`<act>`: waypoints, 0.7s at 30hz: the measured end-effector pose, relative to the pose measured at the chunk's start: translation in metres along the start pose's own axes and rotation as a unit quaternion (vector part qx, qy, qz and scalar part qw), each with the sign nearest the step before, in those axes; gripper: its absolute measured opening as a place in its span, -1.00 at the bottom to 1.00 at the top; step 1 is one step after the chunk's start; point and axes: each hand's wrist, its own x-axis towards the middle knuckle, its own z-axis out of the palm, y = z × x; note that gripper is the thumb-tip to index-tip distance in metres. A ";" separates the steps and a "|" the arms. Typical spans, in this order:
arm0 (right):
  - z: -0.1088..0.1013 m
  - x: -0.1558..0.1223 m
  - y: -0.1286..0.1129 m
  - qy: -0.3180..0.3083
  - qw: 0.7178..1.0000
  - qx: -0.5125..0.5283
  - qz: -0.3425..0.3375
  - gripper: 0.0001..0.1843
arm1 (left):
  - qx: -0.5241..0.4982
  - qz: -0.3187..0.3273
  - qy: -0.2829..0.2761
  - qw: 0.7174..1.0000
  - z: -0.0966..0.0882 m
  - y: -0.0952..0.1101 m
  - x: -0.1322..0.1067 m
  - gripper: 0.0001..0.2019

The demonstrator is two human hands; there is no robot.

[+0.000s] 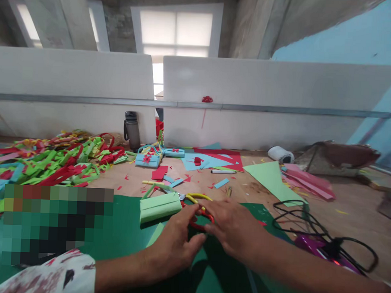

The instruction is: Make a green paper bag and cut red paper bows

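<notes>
A pair of scissors (198, 196) with yellow and red handle loops lies at the far edge of the green mat, its metal part by a folded light green paper bag (159, 207). My right hand (235, 226) comes in from the right, its fingers and thumb around the end of the red loop. From the left, my left hand (178, 236) reaches to the same loop with thumb and forefinger apart. Its fingertips are close to the right hand's, and part of the handles is hidden. A light green paper strip (155, 234) pokes out beside my left wrist.
Green and red paper pieces (59, 158) are heaped at left. Blue paper bags (148, 158), a dark bottle (132, 130), a pen (223, 171) and red sheets (229, 160) lie farther back. At right are a black cable (300, 220), a purple device (310, 246) and a handbag (337, 159).
</notes>
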 end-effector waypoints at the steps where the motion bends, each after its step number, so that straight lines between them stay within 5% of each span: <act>1: -0.008 0.010 0.002 -0.019 1.000 -0.010 0.013 -0.72 | -0.043 -0.032 0.001 0.999 0.003 0.000 0.004 -0.47; 5: -0.022 0.052 0.023 -0.050 0.998 -0.033 0.037 -0.74 | -0.146 -0.089 0.025 0.985 0.007 -0.005 0.011 -0.48; 12: 0.003 0.114 0.044 -0.161 0.985 -0.059 -0.019 -0.70 | -0.236 -0.106 0.053 0.965 0.009 -0.021 0.016 -0.58; 21: 0.051 0.195 0.030 -0.053 0.984 -0.107 -0.131 -0.68 | -0.343 -0.176 0.100 0.917 -0.001 -0.020 0.027 -0.65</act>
